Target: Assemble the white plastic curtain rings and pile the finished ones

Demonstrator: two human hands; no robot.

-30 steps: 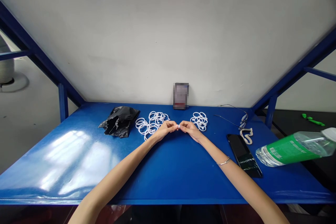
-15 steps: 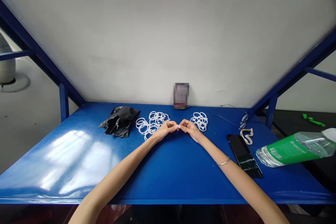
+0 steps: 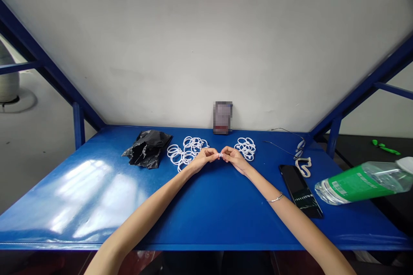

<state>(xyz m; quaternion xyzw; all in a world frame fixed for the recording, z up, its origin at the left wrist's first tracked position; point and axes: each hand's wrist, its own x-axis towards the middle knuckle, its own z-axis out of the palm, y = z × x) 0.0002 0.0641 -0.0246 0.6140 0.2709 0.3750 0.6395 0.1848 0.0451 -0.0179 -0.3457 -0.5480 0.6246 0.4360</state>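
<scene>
Both my hands meet over the middle of the blue table (image 3: pixel 206 206). My left hand (image 3: pixel 204 157) and my right hand (image 3: pixel 235 158) each pinch one side of a small white ring (image 3: pixel 220 154) held between their fingertips. A larger pile of white rings (image 3: pixel 186 150) lies just behind and left of my left hand. A smaller pile of white rings (image 3: pixel 245 147) lies behind my right hand. A thin bracelet circles my right wrist.
A crumpled black plastic bag (image 3: pixel 147 148) lies left of the rings. A black phone (image 3: pixel 300 190) lies right of my right arm, with a white cord (image 3: pixel 303 166) and glasses (image 3: pixel 295 148) behind it. A green-labelled water bottle (image 3: pixel 361 182) lies at the right edge. A small card (image 3: pixel 222 117) leans on the wall.
</scene>
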